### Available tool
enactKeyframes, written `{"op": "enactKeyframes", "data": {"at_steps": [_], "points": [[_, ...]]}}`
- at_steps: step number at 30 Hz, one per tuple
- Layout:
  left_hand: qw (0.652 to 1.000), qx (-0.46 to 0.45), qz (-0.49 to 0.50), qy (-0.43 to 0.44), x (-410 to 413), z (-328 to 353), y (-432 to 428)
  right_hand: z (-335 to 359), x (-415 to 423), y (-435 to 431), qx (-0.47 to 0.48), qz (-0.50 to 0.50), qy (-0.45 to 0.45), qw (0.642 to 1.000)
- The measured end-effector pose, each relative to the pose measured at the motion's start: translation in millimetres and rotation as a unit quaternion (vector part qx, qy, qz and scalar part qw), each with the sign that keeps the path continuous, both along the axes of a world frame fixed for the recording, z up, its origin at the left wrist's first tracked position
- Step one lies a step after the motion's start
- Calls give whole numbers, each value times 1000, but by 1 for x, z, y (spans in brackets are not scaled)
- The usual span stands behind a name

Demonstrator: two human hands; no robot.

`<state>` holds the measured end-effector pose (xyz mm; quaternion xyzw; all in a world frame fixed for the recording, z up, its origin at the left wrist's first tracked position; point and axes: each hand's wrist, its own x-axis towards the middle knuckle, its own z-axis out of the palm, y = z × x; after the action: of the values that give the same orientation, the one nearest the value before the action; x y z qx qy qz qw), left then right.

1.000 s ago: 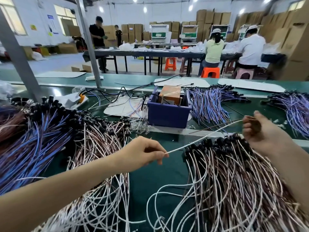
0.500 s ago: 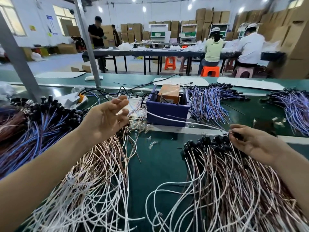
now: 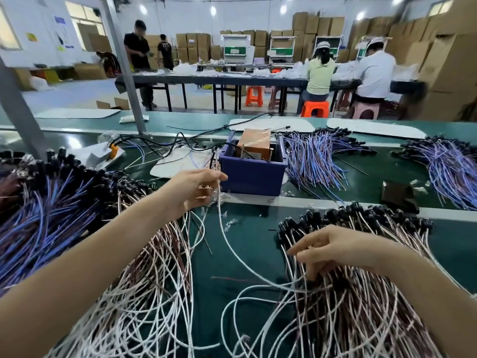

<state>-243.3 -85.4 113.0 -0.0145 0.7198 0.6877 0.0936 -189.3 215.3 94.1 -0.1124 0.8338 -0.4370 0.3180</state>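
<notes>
White wire (image 3: 227, 244) is pinched by its upper end at the fingertips of the left hand (image 3: 196, 189). That hand is stretched forward with the forearm angled across the left pile (image 3: 144, 293), palm turned inward and the other fingers loosely bent. The right hand (image 3: 335, 249) sits lower and nearer, knuckles up, with the index finger pointing left and the thumb and remaining fingers bent down into the right pile (image 3: 361, 306). Whether it grips anything there cannot be told.

The bin (image 3: 253, 177), blue, stands just beyond the left fingertips on the green belt (image 3: 247, 254) and holds a brown box (image 3: 254, 144). Blue wires (image 3: 315, 156) fan out to the right of the bin, and another blue bundle (image 3: 38, 223) lies far left with black plugs along its top edge. A dark block (image 3: 397, 193) rests on the belt behind the right pile. Small clear bits (image 3: 229, 223) lie scattered near the bin. A grey post (image 3: 124, 65) rises at the back left. Both piles crowd the hands, leaving only a narrow bare strip of belt between them.

The wire hangs from the left fingertips, drops along that bare strip, then curves right and runs in under the right hand, where its lower end is lost among the pile's strands.
</notes>
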Motion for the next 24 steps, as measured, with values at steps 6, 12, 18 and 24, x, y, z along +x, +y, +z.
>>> {"op": "enactKeyframes", "data": {"at_steps": [6, 12, 18, 24], "points": [[997, -62, -23, 32, -26, 11, 14, -11, 17, -59, 130, 59, 325, 935], [987, -87, -84, 106, -48, 12, 31, -40, 16, -100, 202, 80, 342, 914], [980, -146, -91, 99, -79, 3, 29, -52, -9, -102, 245, -17, 302, 921], [985, -144, -70, 59, -99, -15, 25, -45, -28, -107, 281, 54, 256, 923]]}}
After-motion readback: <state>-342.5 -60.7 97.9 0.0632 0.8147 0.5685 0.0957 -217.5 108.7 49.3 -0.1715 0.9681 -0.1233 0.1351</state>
